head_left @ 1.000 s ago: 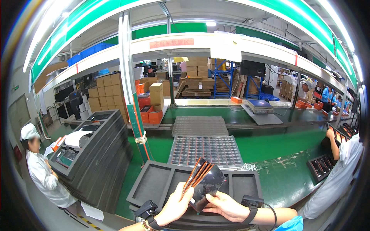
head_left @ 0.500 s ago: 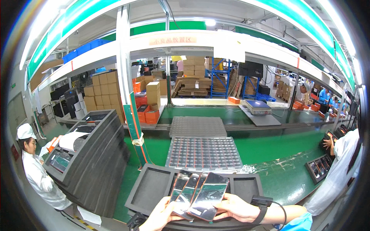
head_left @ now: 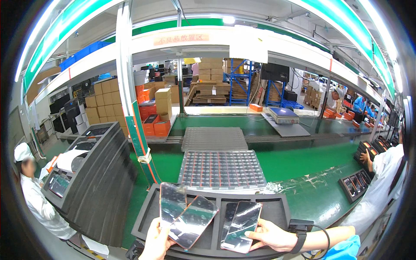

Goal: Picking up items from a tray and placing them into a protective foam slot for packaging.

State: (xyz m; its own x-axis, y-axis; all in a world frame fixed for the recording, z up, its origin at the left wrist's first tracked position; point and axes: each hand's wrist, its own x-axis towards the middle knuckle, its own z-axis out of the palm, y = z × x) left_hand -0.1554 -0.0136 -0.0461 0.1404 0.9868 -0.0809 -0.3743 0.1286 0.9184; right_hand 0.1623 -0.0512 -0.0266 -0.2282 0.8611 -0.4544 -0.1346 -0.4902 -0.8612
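Note:
A black foam tray with compartments lies in front of me. Over its left part, my left hand is closed on smartphones; two fanned, overlapping ones show, dark and glossy with reddish-orange edges. My right hand grips the right edge of another smartphone pair, thumb on the front glass. That pair overlaps at the tray's right-middle compartment; I cannot tell whether it touches the bottom. Beyond the tray, a grey plastic tray holds rows of small items too fine to name.
Tall stacked black foam trays stand left, beside a person in white. At right, another person handles black trays of phones. A green upright post and a scale stand beyond the bench.
The smartphones, fanned together between both hands before, are now split into two groups. My left hand has moved left with its group, and the right group sits lower over the tray. The view has shifted slightly.

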